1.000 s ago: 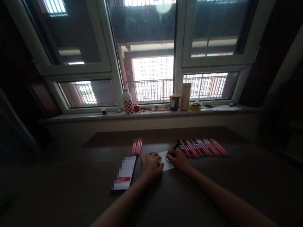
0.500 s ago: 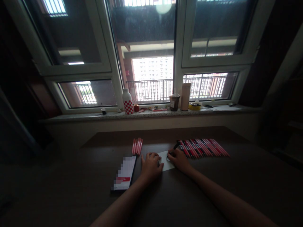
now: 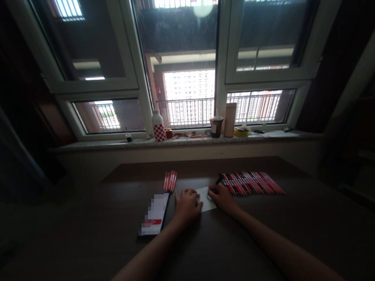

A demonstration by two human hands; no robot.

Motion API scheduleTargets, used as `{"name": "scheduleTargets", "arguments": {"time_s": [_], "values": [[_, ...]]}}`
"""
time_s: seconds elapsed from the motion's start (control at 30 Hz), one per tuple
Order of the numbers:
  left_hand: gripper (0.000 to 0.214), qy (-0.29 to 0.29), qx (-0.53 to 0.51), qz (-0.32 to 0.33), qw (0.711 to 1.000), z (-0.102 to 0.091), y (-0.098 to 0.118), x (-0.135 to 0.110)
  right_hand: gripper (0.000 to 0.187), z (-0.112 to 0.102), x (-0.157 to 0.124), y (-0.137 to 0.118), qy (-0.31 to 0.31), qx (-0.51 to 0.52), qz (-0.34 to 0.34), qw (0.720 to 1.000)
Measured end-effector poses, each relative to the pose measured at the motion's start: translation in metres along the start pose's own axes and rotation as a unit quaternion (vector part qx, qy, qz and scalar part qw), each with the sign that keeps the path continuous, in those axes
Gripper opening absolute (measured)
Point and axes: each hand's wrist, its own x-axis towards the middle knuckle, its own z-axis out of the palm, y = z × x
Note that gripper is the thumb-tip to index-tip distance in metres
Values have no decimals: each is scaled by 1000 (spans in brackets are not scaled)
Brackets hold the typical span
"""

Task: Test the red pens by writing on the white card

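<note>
A small white slip of paper lies on the dark table. My left hand rests on the slip's left edge with its fingers curled, holding it down. My right hand is closed on a dark pen, whose tip touches the paper. A long row of several red pens lies just right of my right hand. A small bunch of red pens lies beyond my left hand.
A phone with a lit screen lies left of my left hand. The window sill behind the table carries a red-checked bottle, a cup, a tall flask and a yellow tape roll.
</note>
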Motion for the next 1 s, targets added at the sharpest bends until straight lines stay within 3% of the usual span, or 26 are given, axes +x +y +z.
{"name": "scheduleTargets", "arguments": {"time_s": [0.3,0.57,0.73,1.0], "values": [[30,1,-2,7,1000,1,-2,-1,18,-2,-1,-2,1,47,11,999],[44,16,-12,-12,1000,5,-3,-1,39,-3,0,1,21,148,6,989],[26,57,-34,9,998,1,-1,-2,37,-3,1,4,76,170,0,982],[21,46,-20,17,999,2,-2,-3,37,4,3,10,78,263,46,961]]}}
